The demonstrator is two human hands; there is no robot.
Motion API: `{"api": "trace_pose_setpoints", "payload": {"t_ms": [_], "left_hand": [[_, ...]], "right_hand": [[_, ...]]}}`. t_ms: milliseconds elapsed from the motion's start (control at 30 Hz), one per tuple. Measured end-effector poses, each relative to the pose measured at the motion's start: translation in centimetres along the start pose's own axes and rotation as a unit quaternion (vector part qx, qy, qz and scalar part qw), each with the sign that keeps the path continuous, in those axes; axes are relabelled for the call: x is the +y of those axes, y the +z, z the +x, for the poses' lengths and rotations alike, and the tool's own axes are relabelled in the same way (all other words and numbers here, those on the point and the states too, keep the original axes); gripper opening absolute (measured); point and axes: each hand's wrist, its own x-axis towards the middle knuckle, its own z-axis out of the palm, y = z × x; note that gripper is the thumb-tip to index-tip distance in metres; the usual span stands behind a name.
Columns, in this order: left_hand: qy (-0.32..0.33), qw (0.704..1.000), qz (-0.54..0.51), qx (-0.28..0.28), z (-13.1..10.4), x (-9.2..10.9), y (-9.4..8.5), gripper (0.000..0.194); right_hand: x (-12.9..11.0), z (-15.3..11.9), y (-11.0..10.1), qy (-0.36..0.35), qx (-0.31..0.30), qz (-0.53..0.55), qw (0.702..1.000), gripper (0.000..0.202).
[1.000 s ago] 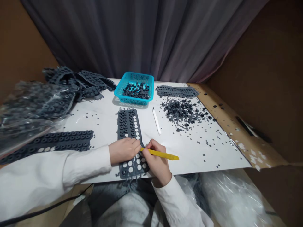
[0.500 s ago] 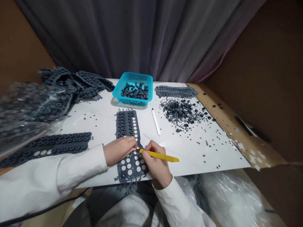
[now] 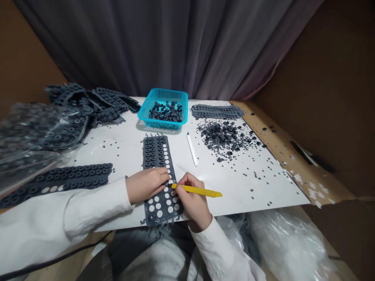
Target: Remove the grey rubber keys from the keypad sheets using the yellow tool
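A dark grey moulded rubber sheet (image 3: 152,152) lies lengthwise before me, with rows of ring-shaped bumps and several white round spots. Across its middle rests my left hand (image 3: 149,183), fingers bent together and tips pressed on the sheet. My right hand (image 3: 191,197) is closed around a slim yellow craft knife (image 3: 202,191), held nearly flat. The knife's dark tip meets the sheet beside my left fingertips; what lies right under those fingertips is hidden.
Behind the sheet stands a blue basket (image 3: 142,113) holding small black parts. A white knife (image 3: 192,150) lies right of the sheet, near a heap of black scraps (image 3: 221,134). Other rubber sheets (image 3: 76,175) and a clear bag of parts (image 3: 38,128) occupy the left.
The view has shifted slightly. Both hands stay at nearly the same place on the sheet, with the yellow knife's tip still beside the left fingertips.
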Motion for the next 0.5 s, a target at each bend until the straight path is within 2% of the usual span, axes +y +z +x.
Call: {"api": "trace_pose_setpoints", "payload": {"t_ms": [200,400,500], "left_hand": [[0.04,0.992,0.116,0.011,0.2,0.2,0.5,0.02],[0.098,0.98,0.167,0.052,0.3,0.1,1.9,0.02],[0.091,0.982,0.161,0.044,0.3,-0.2,2.2,0.02]], "right_hand": [[-1.5,0.0,0.1,-0.041,0.014,-0.111,0.993,0.016],[-1.5,0.1,0.1,-0.048,0.012,-0.109,0.993,0.015],[-1.4,0.1,0.0,-0.04,0.013,-0.118,0.992,0.015]]}}
